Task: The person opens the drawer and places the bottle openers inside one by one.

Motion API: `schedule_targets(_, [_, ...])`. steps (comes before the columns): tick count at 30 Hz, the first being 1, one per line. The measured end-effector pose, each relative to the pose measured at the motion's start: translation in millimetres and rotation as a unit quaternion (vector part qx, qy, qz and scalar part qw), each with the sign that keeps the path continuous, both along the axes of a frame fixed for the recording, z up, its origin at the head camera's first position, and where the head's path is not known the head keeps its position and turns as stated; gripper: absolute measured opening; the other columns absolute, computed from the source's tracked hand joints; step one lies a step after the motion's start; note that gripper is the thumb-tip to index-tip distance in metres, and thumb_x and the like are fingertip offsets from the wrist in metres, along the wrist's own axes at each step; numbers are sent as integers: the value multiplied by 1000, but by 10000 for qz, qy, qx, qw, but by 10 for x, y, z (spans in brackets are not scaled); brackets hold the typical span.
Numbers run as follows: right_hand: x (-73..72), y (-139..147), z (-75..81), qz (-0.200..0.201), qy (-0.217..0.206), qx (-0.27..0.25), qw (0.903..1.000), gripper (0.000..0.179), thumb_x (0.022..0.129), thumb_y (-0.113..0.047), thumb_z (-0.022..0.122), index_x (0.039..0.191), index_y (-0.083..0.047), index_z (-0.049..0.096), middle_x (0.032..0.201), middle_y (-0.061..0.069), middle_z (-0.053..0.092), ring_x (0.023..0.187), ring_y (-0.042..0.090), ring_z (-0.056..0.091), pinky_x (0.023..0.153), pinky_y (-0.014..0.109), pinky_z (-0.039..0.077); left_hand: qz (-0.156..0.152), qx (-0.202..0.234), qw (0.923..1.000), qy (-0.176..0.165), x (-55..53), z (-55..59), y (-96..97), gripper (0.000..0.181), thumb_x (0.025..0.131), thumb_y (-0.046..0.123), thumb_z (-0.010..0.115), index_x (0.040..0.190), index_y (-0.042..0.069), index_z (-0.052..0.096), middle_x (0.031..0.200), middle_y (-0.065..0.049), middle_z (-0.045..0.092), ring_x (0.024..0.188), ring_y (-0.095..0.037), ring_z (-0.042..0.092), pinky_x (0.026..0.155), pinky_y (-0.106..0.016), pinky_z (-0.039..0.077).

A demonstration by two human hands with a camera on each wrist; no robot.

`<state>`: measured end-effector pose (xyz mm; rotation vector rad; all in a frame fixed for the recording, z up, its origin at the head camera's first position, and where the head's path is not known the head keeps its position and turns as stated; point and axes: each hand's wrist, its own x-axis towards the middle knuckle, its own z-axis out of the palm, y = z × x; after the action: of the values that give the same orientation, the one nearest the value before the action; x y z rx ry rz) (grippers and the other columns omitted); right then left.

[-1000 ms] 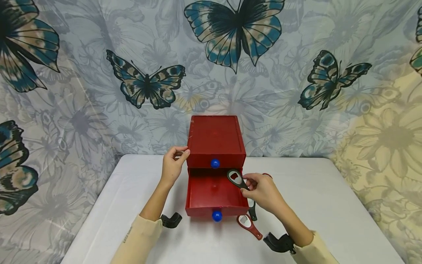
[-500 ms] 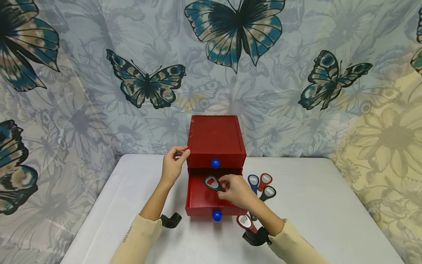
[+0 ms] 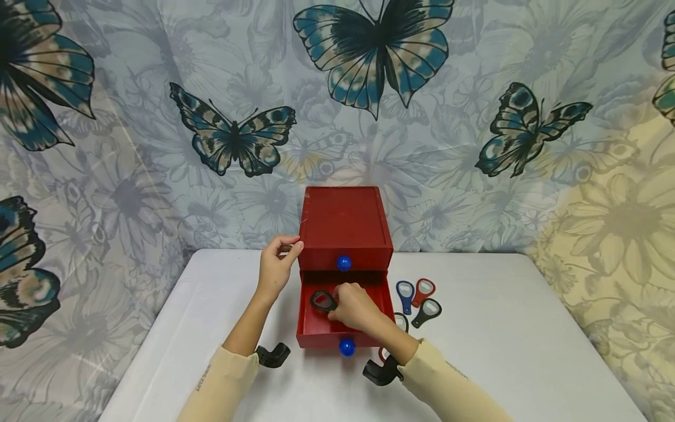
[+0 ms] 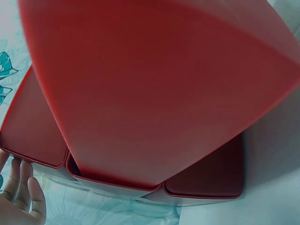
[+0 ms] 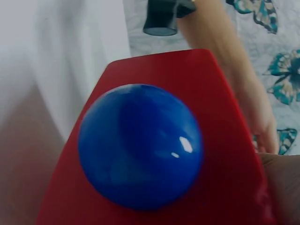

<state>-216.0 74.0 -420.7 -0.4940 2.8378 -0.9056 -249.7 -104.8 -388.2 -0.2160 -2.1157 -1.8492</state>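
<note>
My right hand [image 3: 355, 308] pinches a black bottle opener [image 3: 329, 306] by its handle, inside the pulled-out lower drawer [image 3: 319, 340] of a red two-drawer cabinet [image 3: 344, 217]. The opener's rounded head points left, low over the drawer floor. At the cabinet's upper left side, my left hand [image 3: 274, 269] rests its fingertips against the wall; the left wrist view shows these fingers [image 4: 23, 185] at the cabinet's edge. A blue knob [image 5: 140, 145] on the drawer front fills the middle of the right wrist view, where most of my right hand is hidden.
Right of the cabinet, a blue opener [image 3: 407, 306], a red opener [image 3: 417, 300] and a black opener [image 3: 418, 322] lie on the white table [image 3: 490, 328]. A dark opener [image 3: 405, 321] and a red opener [image 3: 381, 354] are partly covered by my right arm. The upper drawer, with its blue knob [image 3: 344, 263], is closed.
My right hand has carried the black bottle opener leftward, from the drawer's right edge to its left part, and lowered it. The left hand stays against the cabinet.
</note>
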Motion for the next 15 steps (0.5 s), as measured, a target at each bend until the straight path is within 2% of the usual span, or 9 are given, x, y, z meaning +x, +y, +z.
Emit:
schedule_targets(3, [-6,-62,-34,-68,-99,131,9998,21,73,-9,83,77,-1,65,64,5,59,57,15,49,52,24,42,-1,12,10000,25,2,-4,6,24,92,6,65,110,-9,64,112,-26,64,82,2,58,74,-14,49])
schedule_targets(9, [8,-160,-75,-122,-226,284,9993,20,74,-8,83,81,2,67,71,9,64,57,17,52,54,26,49,33,19,10000,35,15,-5,19,25,92,7,65,110,-10,64,114,-26,64,83,1,57,74,-13,48])
schedule_targets(15, [3,-203,-87,-112,-236,345,9991,18,75,-8,82,78,2,68,65,8,62,53,16,50,48,23,43,94,-15,10000,11,4,-10,28,24,93,7,65,111,-9,64,113,-26,64,83,0,57,73,-14,48])
